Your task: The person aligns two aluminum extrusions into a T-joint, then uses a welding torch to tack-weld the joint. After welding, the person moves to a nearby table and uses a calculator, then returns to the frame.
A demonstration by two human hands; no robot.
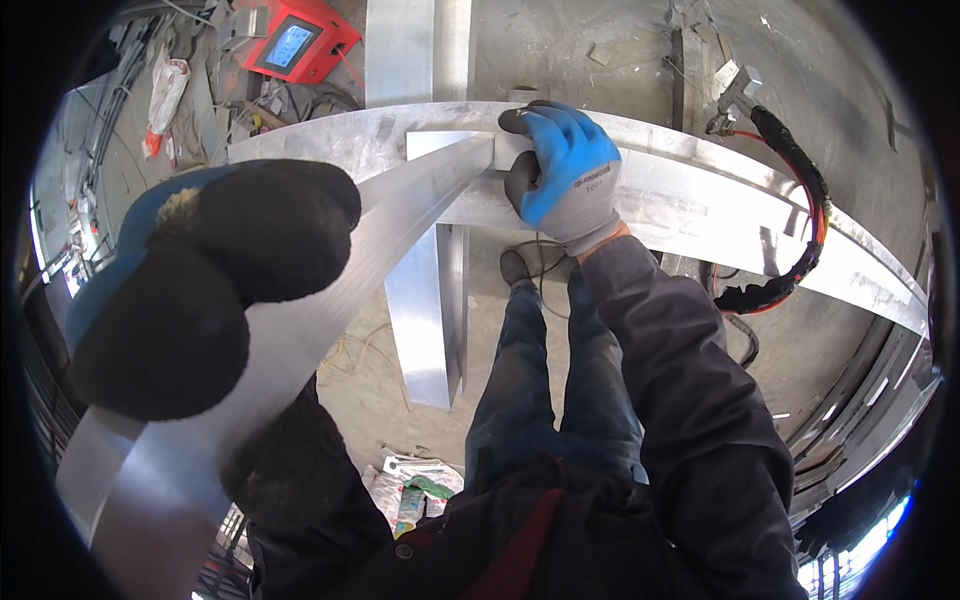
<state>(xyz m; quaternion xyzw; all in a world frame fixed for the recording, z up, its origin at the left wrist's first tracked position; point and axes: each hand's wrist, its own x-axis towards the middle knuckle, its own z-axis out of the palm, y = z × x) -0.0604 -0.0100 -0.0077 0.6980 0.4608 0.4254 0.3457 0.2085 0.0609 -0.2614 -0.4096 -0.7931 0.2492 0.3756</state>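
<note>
A long silvery metal bar (400, 205) slants from the lower left, close to the camera, to a wide metal beam (690, 205) that runs across in front of me. My left hand (210, 270), in a blue glove with dark fingers, is wrapped over the near part of the bar. My right hand (570, 170), in a blue and grey glove, is closed at the bar's far end by the beam. Its thumb and forefinger pinch a short grey metal piece (508, 151); whether this belongs to the bar, I cannot tell. The palm side is hidden.
Another metal profile (418, 330) passes under the beam. A red machine with a screen (290, 45) stands far left. A black-wrapped cable (800, 165) with a metal tool head (740, 92) loops over the beam's right side. Bags (410, 490) lie near my legs (520, 380).
</note>
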